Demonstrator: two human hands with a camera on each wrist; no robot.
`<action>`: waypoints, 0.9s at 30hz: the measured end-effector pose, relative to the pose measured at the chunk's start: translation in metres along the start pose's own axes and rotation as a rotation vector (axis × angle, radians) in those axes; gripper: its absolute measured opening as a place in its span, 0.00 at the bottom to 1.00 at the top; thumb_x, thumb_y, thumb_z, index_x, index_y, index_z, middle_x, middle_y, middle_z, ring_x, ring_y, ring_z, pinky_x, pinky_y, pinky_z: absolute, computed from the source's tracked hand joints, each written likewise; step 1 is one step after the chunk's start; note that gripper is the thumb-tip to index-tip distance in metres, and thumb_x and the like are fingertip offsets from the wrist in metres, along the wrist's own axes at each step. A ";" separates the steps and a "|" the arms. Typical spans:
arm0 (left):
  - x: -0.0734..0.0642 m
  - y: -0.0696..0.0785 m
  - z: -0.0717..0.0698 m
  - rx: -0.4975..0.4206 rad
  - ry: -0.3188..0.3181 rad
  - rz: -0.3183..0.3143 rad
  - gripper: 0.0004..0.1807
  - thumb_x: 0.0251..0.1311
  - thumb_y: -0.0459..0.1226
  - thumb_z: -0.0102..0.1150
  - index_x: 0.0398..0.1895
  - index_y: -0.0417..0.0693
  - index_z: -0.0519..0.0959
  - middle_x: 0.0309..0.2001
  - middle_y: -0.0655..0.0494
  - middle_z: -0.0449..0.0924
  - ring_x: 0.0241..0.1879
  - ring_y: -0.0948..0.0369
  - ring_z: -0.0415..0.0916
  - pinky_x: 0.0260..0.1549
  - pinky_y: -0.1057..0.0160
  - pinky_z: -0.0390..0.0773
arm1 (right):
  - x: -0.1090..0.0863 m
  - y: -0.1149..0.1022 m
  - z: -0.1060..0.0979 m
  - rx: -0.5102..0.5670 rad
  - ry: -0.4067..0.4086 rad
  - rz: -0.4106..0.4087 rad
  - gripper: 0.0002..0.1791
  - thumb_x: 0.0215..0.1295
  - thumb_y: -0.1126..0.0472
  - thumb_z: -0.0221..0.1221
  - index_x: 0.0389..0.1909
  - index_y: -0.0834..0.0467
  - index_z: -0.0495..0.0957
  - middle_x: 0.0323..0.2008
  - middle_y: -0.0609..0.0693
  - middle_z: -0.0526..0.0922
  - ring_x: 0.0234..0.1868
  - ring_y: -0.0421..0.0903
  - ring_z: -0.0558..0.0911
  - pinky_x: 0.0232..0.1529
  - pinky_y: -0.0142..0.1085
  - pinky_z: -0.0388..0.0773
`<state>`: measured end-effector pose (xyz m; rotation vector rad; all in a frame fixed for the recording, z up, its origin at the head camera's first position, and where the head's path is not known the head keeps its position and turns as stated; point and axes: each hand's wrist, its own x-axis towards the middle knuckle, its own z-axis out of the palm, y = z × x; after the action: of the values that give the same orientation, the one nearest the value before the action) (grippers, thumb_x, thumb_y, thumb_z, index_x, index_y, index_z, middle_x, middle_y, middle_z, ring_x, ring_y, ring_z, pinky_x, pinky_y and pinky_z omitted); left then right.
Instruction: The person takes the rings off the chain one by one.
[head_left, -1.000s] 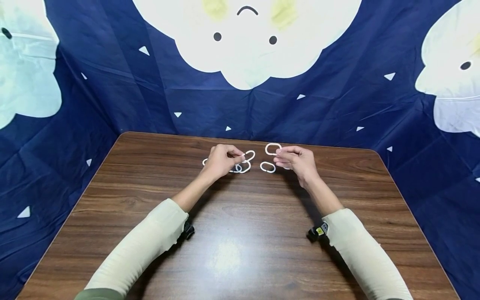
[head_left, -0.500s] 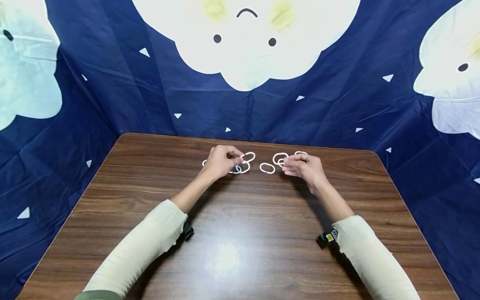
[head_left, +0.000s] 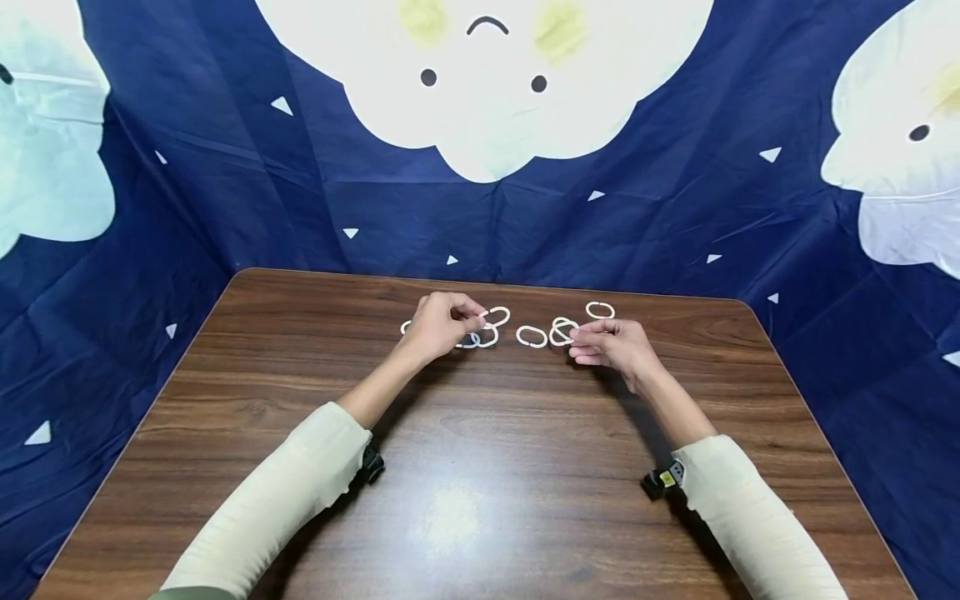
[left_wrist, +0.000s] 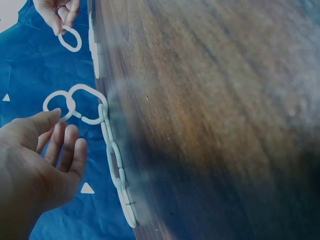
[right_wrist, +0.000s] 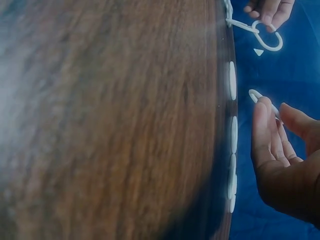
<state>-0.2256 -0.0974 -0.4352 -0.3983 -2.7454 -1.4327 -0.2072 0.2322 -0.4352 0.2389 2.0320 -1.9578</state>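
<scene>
Here, left fingers [left_wrist: 68, 147] pinching a chained link [left_wrist: 56, 93], right fingers [right_wrist: 261, 125] pinching a loose link [right_wrist: 254, 94]

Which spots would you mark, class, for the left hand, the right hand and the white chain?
Left hand [head_left: 438, 322]: head view, back of the hand.
Right hand [head_left: 622, 343]: head view, back of the hand.
White chain [left_wrist: 104, 112]: left wrist view, one of its links.
</scene>
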 end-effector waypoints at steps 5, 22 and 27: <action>0.000 -0.001 0.001 -0.011 -0.004 0.012 0.09 0.71 0.36 0.76 0.50 0.42 0.94 0.41 0.51 0.95 0.42 0.53 0.87 0.45 0.61 0.79 | -0.001 0.005 -0.003 -0.004 -0.019 0.020 0.16 0.78 0.71 0.68 0.58 0.74 0.77 0.33 0.50 0.95 0.33 0.40 0.94 0.42 0.34 0.93; 0.000 0.003 0.000 0.002 -0.026 0.024 0.09 0.71 0.35 0.76 0.50 0.43 0.94 0.42 0.53 0.96 0.42 0.57 0.87 0.46 0.62 0.80 | 0.001 0.009 -0.012 -0.152 -0.067 0.097 0.17 0.78 0.68 0.68 0.59 0.73 0.79 0.32 0.48 0.95 0.31 0.39 0.94 0.39 0.32 0.92; 0.000 0.004 -0.001 0.006 -0.025 0.029 0.09 0.71 0.35 0.77 0.50 0.43 0.94 0.42 0.52 0.96 0.42 0.56 0.88 0.46 0.62 0.81 | 0.001 0.007 -0.013 -0.224 -0.098 0.129 0.16 0.78 0.66 0.69 0.57 0.73 0.81 0.30 0.48 0.94 0.31 0.39 0.93 0.38 0.32 0.92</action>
<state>-0.2244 -0.0963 -0.4310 -0.4568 -2.7512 -1.4217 -0.2074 0.2454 -0.4417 0.2126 2.0949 -1.6180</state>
